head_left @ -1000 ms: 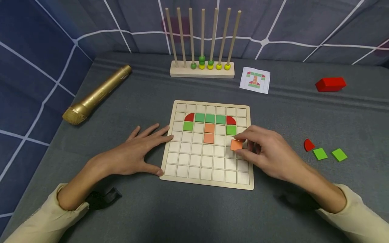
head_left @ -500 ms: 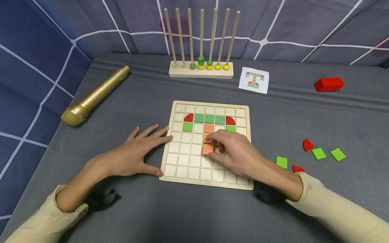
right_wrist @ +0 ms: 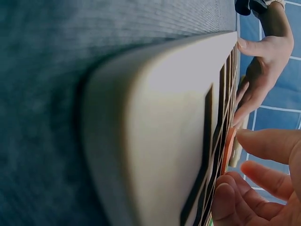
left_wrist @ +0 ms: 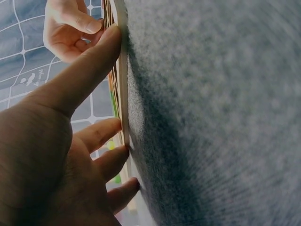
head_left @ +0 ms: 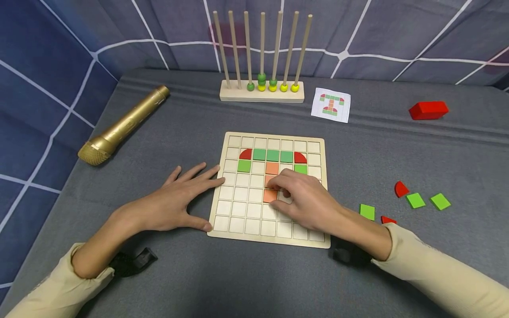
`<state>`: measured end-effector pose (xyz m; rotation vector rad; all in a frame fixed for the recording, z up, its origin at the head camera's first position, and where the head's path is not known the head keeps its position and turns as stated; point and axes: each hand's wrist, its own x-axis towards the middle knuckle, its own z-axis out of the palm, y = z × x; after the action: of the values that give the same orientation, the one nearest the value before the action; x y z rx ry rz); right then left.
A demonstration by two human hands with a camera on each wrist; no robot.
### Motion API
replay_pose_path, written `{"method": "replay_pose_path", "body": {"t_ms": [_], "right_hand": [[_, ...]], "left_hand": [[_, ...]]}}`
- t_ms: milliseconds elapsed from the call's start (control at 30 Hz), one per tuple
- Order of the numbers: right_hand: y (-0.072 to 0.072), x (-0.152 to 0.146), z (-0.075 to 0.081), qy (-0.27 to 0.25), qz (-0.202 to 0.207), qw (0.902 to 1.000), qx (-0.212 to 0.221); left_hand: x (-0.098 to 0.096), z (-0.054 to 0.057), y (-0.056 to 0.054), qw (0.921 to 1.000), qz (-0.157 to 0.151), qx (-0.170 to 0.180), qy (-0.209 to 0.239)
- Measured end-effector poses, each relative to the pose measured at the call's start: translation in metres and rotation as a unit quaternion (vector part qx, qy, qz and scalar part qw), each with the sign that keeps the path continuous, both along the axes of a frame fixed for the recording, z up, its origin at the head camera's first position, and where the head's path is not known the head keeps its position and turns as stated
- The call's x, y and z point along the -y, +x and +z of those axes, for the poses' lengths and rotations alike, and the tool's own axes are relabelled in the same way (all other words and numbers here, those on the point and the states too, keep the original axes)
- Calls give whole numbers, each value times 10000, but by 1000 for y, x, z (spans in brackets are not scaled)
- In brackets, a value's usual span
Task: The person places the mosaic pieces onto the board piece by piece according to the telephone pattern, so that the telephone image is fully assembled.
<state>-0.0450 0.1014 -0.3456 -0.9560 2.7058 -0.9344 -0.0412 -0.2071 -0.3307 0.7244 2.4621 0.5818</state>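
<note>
A wooden grid board [head_left: 234,235] lies flat, bearing red quarter-round, dark green, light green and orange tiles. My left hand [head_left: 175,201] has its fingers spread, fingertips and thumb at the board's left edge; the left wrist view shows the thumb [left_wrist: 89,66] against the rim. With thumb and index finger my right hand [head_left: 304,198] pinches an orange square tile [head_left: 270,196] at the cell below two other orange tiles. From the side, the right wrist view shows that orange tile [right_wrist: 229,145] by the thumb tip. The right hand partly covers the board's right half.
Right of the board lie light green squares [head_left: 415,200] and red quarter-round tiles [head_left: 401,189]. At the back stand a bead rack [head_left: 261,93] with tall pegs, a printed pattern card [head_left: 331,105] and a red block [head_left: 428,110]. A gold microphone [head_left: 125,126] lies left.
My right hand has moved left with the orange tile, from the board's right side to the column under the other orange tiles. The left hand has stayed at the edge.
</note>
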Motion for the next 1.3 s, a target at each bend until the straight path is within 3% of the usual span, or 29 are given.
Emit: {"method": "replay_pose_path", "body": {"t_ms": [233, 700, 1300], "right_hand": [[0, -1, 0, 5, 77, 9999, 64], [-1, 5, 0, -256, 604, 9978, 16], [0, 1, 4, -360, 584, 9975, 156]], "left_hand": [[0, -2, -1, 10000, 22, 21, -37], [1, -4, -1, 10000, -22, -37, -67], [1, -3, -1, 10000, 5, 6, -36]]}}
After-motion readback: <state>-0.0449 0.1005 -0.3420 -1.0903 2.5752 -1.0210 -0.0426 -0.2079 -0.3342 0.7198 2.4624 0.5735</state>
